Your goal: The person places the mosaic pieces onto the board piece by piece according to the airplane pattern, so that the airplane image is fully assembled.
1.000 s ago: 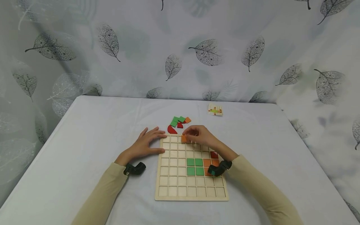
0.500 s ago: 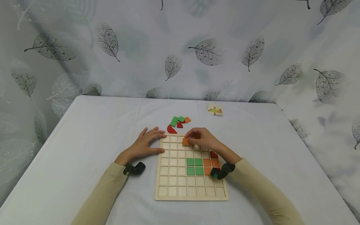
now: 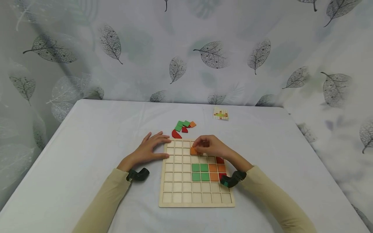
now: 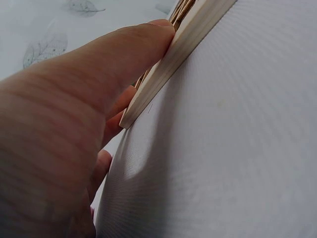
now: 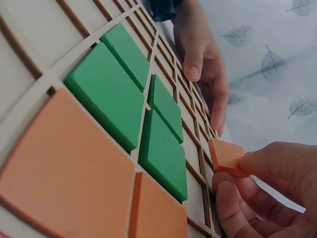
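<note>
A wooden grid board (image 3: 177, 196) lies on the white table. My right hand (image 3: 212, 145) pinches an orange square tile (image 5: 227, 156) between thumb and fingers, over the upper middle cells of the board. At the board's far left corner rests my left hand (image 3: 150, 151), fingers spread, its thumb (image 4: 148, 44) touching the wooden edge in the left wrist view. Several green tiles (image 3: 196, 176) sit in cells near the middle. Orange tiles (image 3: 213, 168) lie right beside them, along with red pieces (image 3: 220, 160) partly covered by the right wrist.
Beyond the board's far edge is a loose pile of green tiles (image 3: 178, 128), an orange tile (image 3: 192, 124) and red rounded pieces (image 3: 176, 134). A small pattern card (image 3: 220, 114) lies farther back on the table (image 3: 96, 136). A leaf-print cloth (image 3: 131, 64) hangs behind.
My right hand has moved nearer to me and slightly right over the board, carrying the orange tile. The left hand has stayed at the board's corner.
</note>
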{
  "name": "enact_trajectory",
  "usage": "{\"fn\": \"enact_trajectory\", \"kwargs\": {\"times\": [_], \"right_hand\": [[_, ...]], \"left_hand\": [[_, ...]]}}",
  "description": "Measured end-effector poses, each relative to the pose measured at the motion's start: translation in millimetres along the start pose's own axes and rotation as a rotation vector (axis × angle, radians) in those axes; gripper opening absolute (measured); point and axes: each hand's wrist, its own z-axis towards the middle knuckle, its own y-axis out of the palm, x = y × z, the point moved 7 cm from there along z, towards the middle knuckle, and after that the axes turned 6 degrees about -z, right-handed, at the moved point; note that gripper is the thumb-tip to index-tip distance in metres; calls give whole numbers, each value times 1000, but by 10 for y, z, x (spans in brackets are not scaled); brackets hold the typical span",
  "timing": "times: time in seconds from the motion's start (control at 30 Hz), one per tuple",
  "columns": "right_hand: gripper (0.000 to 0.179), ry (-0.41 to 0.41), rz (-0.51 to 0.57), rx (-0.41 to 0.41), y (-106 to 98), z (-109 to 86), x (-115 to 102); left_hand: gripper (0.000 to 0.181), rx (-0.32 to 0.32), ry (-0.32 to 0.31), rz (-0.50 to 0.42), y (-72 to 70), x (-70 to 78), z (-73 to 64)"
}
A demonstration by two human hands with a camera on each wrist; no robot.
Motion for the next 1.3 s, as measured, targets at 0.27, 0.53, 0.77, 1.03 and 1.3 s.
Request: {"fn": "enact_trajectory", "kwargs": {"times": [0.27,0.53,0.77,1.03,1.3], "right_hand": [[14,-59,-19,-63,21,-47,-43],[11,-33,-87,-98,45,-46,-26],[10,-19,-123,-129,80,-44,-60],[6,-26,-184,-168,112,-42,-110],[6,-58,-217,-187,126,-23,-152]], "left_hand": [[54,3,8,-1,-1,-6,-5],[54,3,4,1,1,-16,-3],[54,4,9,0,-1,-17,-8],[54,7,11,2,-4,-16,-1],[54,-1,2,-1,4,-15,-6]]}}
